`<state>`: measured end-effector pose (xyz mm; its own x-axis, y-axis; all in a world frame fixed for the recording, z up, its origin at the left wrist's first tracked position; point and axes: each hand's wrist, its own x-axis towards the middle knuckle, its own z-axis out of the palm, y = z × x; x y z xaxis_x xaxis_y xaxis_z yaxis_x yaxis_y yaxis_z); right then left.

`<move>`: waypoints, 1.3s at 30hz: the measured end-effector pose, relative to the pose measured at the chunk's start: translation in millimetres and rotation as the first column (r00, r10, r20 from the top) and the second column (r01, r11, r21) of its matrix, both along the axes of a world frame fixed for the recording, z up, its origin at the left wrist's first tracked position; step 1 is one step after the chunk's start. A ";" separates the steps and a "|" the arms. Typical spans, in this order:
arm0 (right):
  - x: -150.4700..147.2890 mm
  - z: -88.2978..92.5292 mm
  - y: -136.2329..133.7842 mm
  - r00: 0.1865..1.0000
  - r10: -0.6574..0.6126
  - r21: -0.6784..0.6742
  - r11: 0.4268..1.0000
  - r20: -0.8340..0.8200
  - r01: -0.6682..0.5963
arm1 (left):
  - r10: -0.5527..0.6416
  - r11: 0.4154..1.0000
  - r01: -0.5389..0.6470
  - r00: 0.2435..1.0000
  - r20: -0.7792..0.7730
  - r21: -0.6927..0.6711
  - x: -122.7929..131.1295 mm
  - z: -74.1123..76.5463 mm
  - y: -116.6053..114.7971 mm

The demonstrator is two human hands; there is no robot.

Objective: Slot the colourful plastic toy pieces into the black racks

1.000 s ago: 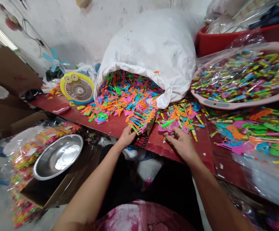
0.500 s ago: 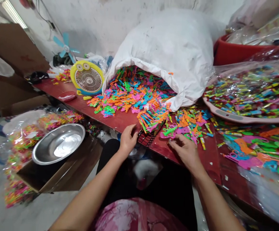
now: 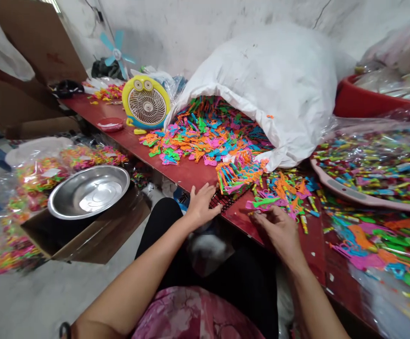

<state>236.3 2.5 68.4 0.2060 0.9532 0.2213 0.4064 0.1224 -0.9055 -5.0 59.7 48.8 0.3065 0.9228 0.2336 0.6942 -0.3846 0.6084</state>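
Observation:
My left hand (image 3: 202,205) lies with its fingers spread on the front edge of the red table (image 3: 180,173), touching a black plastic mesh (image 3: 225,200). Just beyond that mesh is a slanted stack of multicoloured plastic pieces (image 3: 239,177). My right hand (image 3: 278,230) curls over the table, its fingertips at a loose heap of orange, green and pink pieces (image 3: 282,200). Whether those fingers hold a small piece is hidden. A white sack (image 3: 268,80) lies on its side, spilling a mass of bright plastic shapes (image 3: 205,134).
A steel basin (image 3: 89,192) sits on a cardboard box (image 3: 95,238) at the left, among bags of coloured pieces (image 3: 38,181). A pink tub of wrapped tubes (image 3: 377,169) and a red tub (image 3: 362,101) stand right. A yellow fan (image 3: 146,102) stands on the table.
The view has turned left. My left hand has shifted from the stack's lower edge to the mesh, with its fingers spread wider. My right hand stays at the loose heap.

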 end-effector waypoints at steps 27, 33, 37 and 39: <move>-33.2 -10.3 -4.5 0.993 -0.042 0.017 0.999 -0.106 0.044 | 0.017 0.971 -0.034 0.997 0.071 0.235 -21.2 -28.4 -28.9; -55.5 -3.5 1.6 0.990 -0.108 0.103 0.988 -0.093 0.117 | 0.036 0.969 -0.052 0.997 0.068 0.243 -18.2 -33.9 -24.6; -76.5 -6.1 8.5 0.994 -0.092 0.143 0.985 -0.053 0.099 | 0.027 0.970 -0.045 0.997 0.077 0.238 -19.9 -30.1 -24.6; -82.8 -9.3 11.1 0.996 -0.082 0.158 0.984 -0.017 0.084 | 0.019 0.971 -0.038 0.996 0.082 0.235 -21.1 -28.9 -24.7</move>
